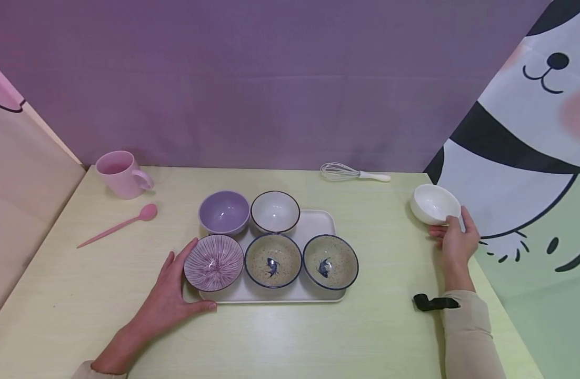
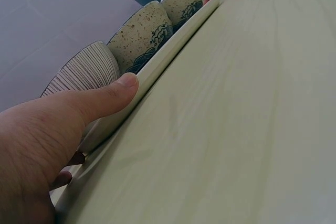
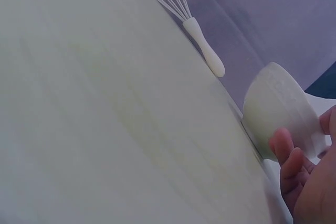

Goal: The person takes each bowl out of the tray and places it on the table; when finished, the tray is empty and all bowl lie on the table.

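In the head view my left hand (image 1: 169,300) spreads round the near left corner of a white tray (image 1: 271,296). Its thumb lies along the tray's front edge, and its fingers reach up beside a purple-striped bowl (image 1: 214,263). Two speckled bowls with blue fish, one (image 1: 273,247) in the middle and one (image 1: 330,247) to the right, stand in the same row. Behind them are a purple bowl (image 1: 225,213) and a dark-rimmed white bowl (image 1: 275,210). At the far right my right hand (image 1: 460,245) grips a plain white bowl (image 1: 434,204) by its near right side.
A pink mug (image 1: 119,176) and a pink spoon (image 1: 129,223) are on the left of the table. A white whisk (image 1: 356,172) lies along the back edge, by the purple backdrop (image 1: 290,95). A panda-printed panel (image 1: 522,142) borders the right side.
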The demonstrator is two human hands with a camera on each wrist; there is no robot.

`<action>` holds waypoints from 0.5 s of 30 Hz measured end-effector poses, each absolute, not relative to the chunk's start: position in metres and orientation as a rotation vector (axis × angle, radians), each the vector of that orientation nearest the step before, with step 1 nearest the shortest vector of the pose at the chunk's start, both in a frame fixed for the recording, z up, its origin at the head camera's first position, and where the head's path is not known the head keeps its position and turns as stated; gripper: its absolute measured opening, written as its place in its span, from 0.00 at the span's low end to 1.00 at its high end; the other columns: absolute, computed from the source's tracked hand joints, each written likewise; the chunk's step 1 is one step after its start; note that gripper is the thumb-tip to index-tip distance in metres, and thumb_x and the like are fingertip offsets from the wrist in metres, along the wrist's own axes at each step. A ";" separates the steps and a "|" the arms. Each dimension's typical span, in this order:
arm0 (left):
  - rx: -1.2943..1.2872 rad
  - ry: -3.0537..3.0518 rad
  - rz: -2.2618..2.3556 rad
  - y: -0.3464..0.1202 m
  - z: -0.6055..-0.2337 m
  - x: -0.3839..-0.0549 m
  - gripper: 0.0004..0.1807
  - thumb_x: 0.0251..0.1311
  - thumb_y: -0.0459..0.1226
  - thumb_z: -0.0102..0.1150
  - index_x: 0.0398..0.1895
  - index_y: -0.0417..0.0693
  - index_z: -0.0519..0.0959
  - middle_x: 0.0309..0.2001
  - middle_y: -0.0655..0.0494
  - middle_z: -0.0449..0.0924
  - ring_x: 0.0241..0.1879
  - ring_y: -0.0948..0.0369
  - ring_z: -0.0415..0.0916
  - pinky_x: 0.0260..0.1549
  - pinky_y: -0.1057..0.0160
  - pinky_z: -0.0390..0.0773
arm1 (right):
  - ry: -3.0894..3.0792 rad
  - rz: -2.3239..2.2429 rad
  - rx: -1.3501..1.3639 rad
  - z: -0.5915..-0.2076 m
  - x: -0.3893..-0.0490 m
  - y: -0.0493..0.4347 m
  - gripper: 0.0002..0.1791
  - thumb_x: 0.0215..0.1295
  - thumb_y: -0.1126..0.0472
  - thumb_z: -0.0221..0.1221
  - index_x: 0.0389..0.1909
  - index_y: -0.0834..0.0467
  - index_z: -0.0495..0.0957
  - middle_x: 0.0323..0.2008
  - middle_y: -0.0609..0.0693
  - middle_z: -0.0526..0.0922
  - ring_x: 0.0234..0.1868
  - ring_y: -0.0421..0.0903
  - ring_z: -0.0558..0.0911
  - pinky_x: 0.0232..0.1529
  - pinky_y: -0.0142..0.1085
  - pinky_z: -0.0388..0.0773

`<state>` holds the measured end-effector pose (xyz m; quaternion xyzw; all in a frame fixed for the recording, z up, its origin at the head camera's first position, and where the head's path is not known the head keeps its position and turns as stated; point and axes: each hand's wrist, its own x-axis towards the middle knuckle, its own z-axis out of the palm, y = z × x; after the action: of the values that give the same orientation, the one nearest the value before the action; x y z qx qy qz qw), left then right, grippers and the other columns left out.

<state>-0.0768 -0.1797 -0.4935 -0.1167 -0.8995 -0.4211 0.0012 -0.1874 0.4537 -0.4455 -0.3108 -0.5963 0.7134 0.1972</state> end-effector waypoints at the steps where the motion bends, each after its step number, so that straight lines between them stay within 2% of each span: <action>1: -0.365 -2.823 -1.321 -0.180 -0.494 -0.077 0.79 0.39 0.52 0.95 0.92 0.57 0.50 0.88 0.41 0.57 0.87 0.29 0.38 0.84 0.25 0.43 | -1.671 1.999 -0.865 -0.446 -0.187 0.454 0.36 0.85 0.60 0.52 0.89 0.43 0.60 0.21 0.46 0.88 0.17 0.40 0.86 0.12 0.28 0.70; 15: -0.349 -2.837 -1.303 -0.180 -0.494 -0.077 0.79 0.40 0.54 0.94 0.92 0.60 0.49 0.88 0.41 0.56 0.86 0.25 0.38 0.80 0.18 0.46 | -1.696 1.989 -0.841 -0.451 -0.188 0.455 0.36 0.86 0.57 0.52 0.90 0.41 0.58 0.20 0.47 0.88 0.16 0.41 0.86 0.11 0.29 0.72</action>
<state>-0.0769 -0.1802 -0.4937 -0.1112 -0.9031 -0.4148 0.0002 -0.1882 0.4553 -0.4508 -0.3004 -0.6057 0.7101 0.1964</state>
